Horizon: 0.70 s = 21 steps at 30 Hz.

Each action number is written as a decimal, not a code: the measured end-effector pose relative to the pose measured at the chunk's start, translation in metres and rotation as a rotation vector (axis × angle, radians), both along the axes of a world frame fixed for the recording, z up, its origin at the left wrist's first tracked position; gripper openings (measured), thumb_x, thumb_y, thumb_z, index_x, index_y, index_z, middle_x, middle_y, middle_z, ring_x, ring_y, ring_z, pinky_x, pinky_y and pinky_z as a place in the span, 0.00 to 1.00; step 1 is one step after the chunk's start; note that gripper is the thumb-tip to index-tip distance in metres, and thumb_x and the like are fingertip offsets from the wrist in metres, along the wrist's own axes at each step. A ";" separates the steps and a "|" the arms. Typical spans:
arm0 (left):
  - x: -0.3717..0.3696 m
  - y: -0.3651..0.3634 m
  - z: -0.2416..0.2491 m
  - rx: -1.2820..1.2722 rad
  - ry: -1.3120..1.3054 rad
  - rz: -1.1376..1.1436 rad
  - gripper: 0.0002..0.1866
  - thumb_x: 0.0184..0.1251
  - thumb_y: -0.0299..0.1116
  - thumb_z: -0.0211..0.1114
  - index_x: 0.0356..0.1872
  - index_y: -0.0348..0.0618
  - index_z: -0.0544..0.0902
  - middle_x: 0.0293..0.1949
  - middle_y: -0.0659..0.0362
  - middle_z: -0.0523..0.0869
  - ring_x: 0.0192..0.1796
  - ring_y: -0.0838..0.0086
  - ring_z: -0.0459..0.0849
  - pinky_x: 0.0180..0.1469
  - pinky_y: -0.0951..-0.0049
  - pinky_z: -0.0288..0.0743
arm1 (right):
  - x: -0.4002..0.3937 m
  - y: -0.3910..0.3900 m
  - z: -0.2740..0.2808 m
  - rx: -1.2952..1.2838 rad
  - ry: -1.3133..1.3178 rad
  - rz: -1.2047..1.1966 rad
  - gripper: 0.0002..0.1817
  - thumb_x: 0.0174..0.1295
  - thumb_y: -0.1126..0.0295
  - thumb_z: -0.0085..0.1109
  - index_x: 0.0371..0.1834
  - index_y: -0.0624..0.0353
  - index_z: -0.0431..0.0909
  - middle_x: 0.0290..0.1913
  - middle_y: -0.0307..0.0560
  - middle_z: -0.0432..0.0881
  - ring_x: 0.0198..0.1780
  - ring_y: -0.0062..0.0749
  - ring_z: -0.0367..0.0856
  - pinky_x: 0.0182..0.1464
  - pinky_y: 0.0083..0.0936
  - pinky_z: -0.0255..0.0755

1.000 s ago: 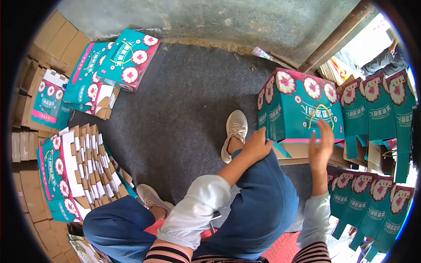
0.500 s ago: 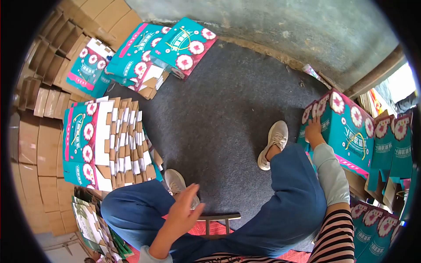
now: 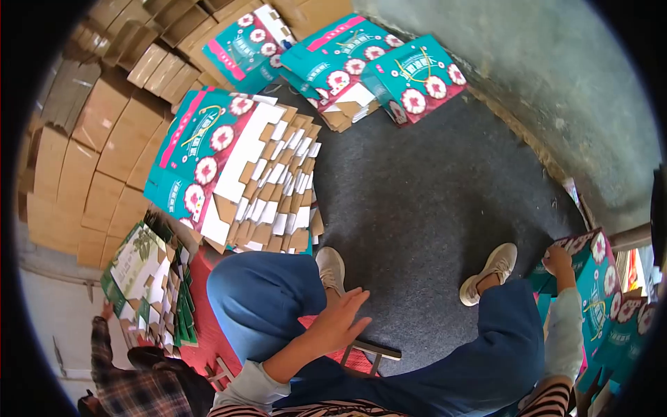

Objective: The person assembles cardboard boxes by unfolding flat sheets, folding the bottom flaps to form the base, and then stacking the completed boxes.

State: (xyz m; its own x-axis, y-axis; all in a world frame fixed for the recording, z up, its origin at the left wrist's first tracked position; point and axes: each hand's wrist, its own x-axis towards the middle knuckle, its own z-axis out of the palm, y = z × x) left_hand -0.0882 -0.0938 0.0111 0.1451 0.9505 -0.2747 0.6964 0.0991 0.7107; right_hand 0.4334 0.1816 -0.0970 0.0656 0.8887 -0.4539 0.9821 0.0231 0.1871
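My left hand (image 3: pixel 337 321) is held above my lap, holding nothing, with fingers apart and pointing right. At the right, my right hand (image 3: pixel 558 262) is on the upper edge of a teal and maroon printed carton (image 3: pixel 594 299) with white flower pictures and a gold cord handle. Its fingers look bent over the edge; their tips are partly hidden. To the left of my knee is a tall stack of flattened printed cartons (image 3: pixel 198 153), their brown and white flaps fanned toward me.
More teal cartons (image 3: pixel 417 76) lie on the dark floor mat (image 3: pixel 417 201) near the grey wall (image 3: pixel 528 83). Brown boxes (image 3: pixel 104 139) are piled on the left. Another person (image 3: pixel 142 379) in a plaid sleeve reaches to green-printed cartons (image 3: pixel 146 278). A small stool (image 3: pixel 375 349) stands between my legs.
My view has turned left, so the scene sits further right and the person in plaid shows more. My left hand remains raised and empty; my right hand stays at the teal carton.
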 end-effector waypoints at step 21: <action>-0.255 0.007 -0.061 0.484 0.611 0.740 0.29 0.57 0.39 0.68 0.59 0.38 0.72 0.64 0.41 0.67 0.69 0.50 0.63 0.65 0.49 0.61 | -0.327 -0.190 0.163 -0.077 0.348 1.098 0.21 0.51 0.59 0.67 0.46 0.57 0.76 0.40 0.47 0.77 0.44 0.42 0.78 0.47 0.36 0.71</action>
